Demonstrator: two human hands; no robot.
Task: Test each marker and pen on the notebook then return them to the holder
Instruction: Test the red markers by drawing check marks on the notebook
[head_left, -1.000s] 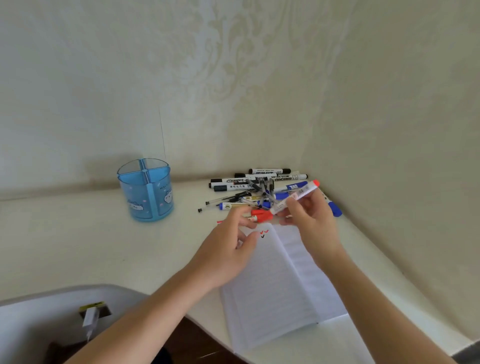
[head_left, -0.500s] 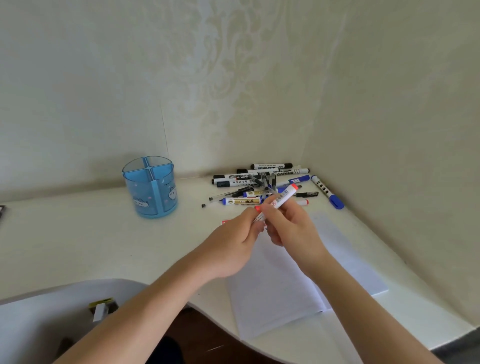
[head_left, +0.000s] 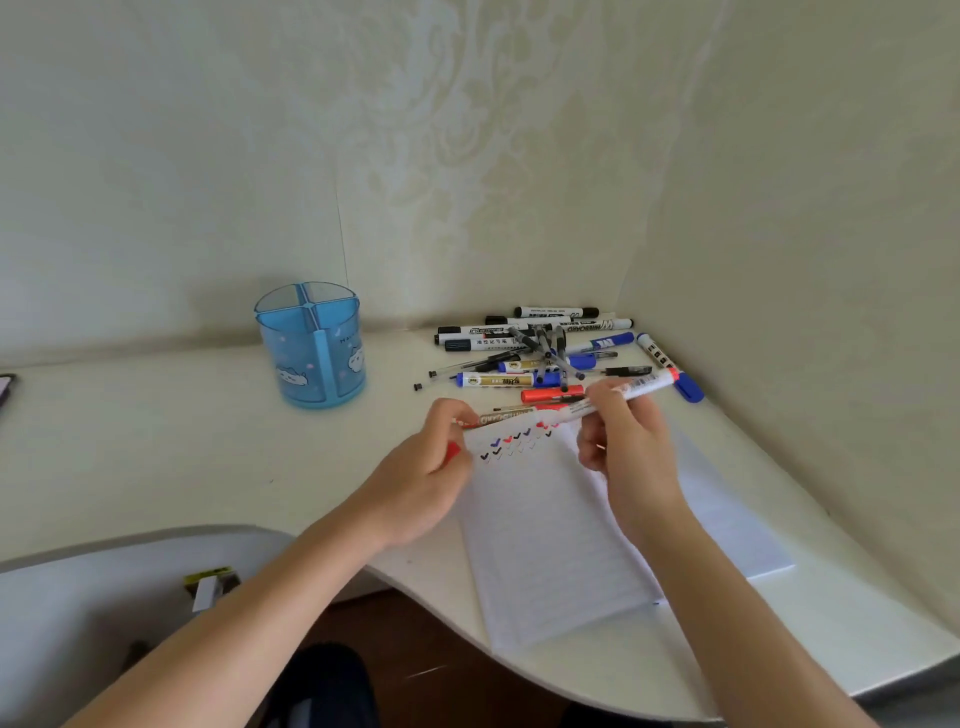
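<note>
Hands pulled apart since a moment ago: left hand (head_left: 423, 470) now pinches a red cap (head_left: 453, 451), and right hand (head_left: 626, 441) grips the marker (head_left: 647, 384) over the far edge of the notebook (head_left: 545, 545). Blue holder (head_left: 311, 358) sits far left, with the pen pile (head_left: 540, 353) to its right.

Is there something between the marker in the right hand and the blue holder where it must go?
Only the left hand, holding a red cap, sits roughly between the marker in the right hand and the holder. The holder's top is open.
</note>
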